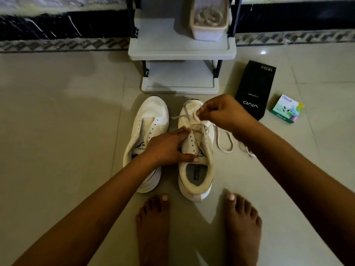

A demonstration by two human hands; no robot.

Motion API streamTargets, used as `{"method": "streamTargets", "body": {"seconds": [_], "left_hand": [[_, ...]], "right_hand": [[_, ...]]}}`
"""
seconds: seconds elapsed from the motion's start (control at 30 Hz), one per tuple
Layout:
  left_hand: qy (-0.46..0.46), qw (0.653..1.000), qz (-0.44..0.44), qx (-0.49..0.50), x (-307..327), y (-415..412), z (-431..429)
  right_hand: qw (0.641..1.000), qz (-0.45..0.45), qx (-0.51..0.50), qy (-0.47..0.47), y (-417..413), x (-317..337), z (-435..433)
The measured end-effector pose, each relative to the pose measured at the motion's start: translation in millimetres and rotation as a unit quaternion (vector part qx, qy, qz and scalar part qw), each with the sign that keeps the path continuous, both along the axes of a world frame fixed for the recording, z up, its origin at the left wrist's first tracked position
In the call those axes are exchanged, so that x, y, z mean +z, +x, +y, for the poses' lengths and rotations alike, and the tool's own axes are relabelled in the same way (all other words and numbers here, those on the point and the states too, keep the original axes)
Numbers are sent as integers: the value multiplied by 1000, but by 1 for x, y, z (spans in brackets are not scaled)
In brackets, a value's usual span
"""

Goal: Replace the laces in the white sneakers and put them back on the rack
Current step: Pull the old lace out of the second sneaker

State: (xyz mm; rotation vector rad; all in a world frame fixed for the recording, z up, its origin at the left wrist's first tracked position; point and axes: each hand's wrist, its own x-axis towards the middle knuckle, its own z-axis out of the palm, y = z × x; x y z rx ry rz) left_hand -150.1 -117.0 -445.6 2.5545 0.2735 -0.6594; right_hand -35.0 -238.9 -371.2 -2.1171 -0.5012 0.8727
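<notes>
While the lace (176, 117) runs only through the eyelets nearest the toe of the right shoe (197, 175), the rows above them lie bare, so I judge the lacing barely begun; the shoe stands on the floor (57, 112) with its long axis running from heel, near the bare feet, to toe, pointing at the rack (182, 48); the right hand (221, 112) is over the toe end, fingers curled and pinching the lace there, and the empty eyelets lie from those fingers back toward the person; one lace end trails left across the gap between the shoes, the rest loops on the floor to the right, under the right forearm; the left hand (169, 148) lies on the shoe's left flap, fingers fairly straight and pressing, thumb at the collar, nearer to the next holes than the right; the left shoe (146, 120) stands just beside, parallel, its eyelets bare; beyond, the rack carries a pale tub (209, 22); a black box (253, 89) and a small box (287, 109) lie right of it on pale glossy tile; a dark patterned skirting runs behind.
</notes>
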Motion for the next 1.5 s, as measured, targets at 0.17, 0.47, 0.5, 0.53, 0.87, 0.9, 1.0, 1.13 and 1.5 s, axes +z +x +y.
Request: {"method": "streamTargets", "body": {"seconds": [0.17,0.47,0.5,0.53,0.87,0.9,1.0,1.13,1.5], "left_hand": [[-4,1000,0,2,1,0,0],[-32,999,-27,17,-4,-1,-1],[-31,999,-26,17,-3,-1,-1],[-31,999,-26,16,-3,-1,-1],[-15,1000,-15,7,2,0,-2],[-13,1000,-15,4,2,0,-2],[-8,1000,-13,0,3,-1,-2],[-20,1000,-7,9,3,-1,-2],[-11,1000,2,9,10,-1,-5]], "right_hand": [[967,213,-87,112,-3,-10,4],[926,-237,193,-222,-15,-54,-9],[919,-253,200,-225,-15,-53,-6],[911,-268,212,-232,-13,-53,-4],[990,-46,127,-33,-2,-29,1],[996,11,84,30,-2,-22,-1],[988,77,4,130,-2,-20,-4],[993,-37,104,-37,2,-40,-4],[917,-272,215,-196,-8,-44,0]]}}
